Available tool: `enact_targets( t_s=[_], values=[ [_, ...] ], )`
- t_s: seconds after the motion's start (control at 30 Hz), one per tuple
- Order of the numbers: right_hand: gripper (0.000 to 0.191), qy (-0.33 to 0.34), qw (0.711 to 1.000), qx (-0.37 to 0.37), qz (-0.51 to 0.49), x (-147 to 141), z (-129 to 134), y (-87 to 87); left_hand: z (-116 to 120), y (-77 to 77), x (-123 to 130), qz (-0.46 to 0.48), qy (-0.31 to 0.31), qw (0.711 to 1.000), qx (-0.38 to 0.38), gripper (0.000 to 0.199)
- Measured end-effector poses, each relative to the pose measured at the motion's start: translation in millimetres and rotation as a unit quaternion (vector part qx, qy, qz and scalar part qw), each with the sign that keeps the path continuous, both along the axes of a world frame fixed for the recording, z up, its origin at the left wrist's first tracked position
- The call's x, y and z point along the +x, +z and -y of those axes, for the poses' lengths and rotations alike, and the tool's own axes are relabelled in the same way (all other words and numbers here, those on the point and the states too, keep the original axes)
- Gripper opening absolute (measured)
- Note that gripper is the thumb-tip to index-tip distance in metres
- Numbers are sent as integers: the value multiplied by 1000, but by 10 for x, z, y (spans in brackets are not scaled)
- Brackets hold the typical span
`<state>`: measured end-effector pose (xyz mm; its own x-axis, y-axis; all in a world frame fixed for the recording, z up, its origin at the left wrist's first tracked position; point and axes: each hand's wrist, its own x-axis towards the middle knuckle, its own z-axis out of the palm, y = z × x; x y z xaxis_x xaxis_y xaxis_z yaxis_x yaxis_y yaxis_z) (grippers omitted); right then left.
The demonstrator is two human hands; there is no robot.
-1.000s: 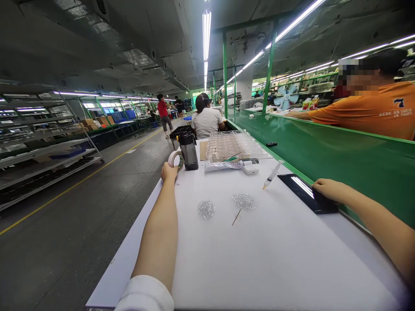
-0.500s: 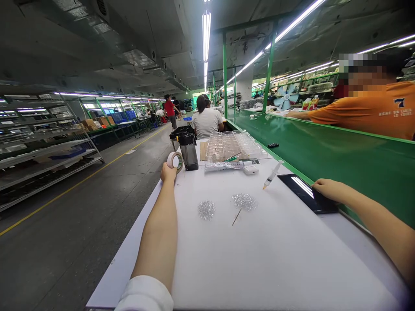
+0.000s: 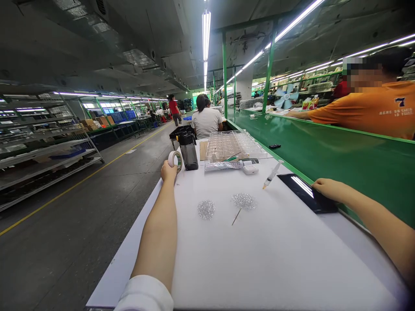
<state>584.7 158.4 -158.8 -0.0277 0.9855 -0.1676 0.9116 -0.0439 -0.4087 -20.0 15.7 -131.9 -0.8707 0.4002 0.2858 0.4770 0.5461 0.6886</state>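
My left hand (image 3: 168, 171) grips a roll of beige adhesive tape (image 3: 175, 160) upright at the far left edge of the white work mat (image 3: 259, 259). My right hand (image 3: 328, 188) rests on the edge of a black tablet (image 3: 306, 193). Between my hands lie two small heaps of clear beads (image 3: 206, 210) (image 3: 244, 201), with a wooden toothpick (image 3: 236, 217) beside them. A glue syringe (image 3: 272, 174) lies just left of the tablet. Farther off are a clear compartment tray (image 3: 235, 144), a tube (image 3: 223, 166) and a black-lidded bottle (image 3: 188, 152).
A green conveyor belt (image 3: 324, 160) runs along the mat's right side, and a co-worker in an orange shirt (image 3: 366, 106) sits across it. Another co-worker in white (image 3: 206, 123) sits ahead. Left of the mat lies a grey aisle floor (image 3: 81, 242) lined with metal shelving (image 3: 42, 151).
My hands and the items on the mat stay in place. The person in red has walked farther down the aisle, and the co-worker in orange has shifted slightly.
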Motion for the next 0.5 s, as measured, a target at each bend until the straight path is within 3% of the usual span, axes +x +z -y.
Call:
enact_targets(
  t_s=[0.13, 0.3, 0.5],
  values=[
    [33, 1, 1000, -6, -2, 12, -13, -12, -8, -7, -3, -2, 3, 1000, 16, 28],
    [23, 4, 1000, -1, 3, 23, -56, -50, 11, -3, 3, 17, -8, 999, -29, 25],
    [36, -7, 1000, -8, 5, -41, 55, 43, 23, 48, 65, -2, 18, 998, 58, 34]
  ],
)
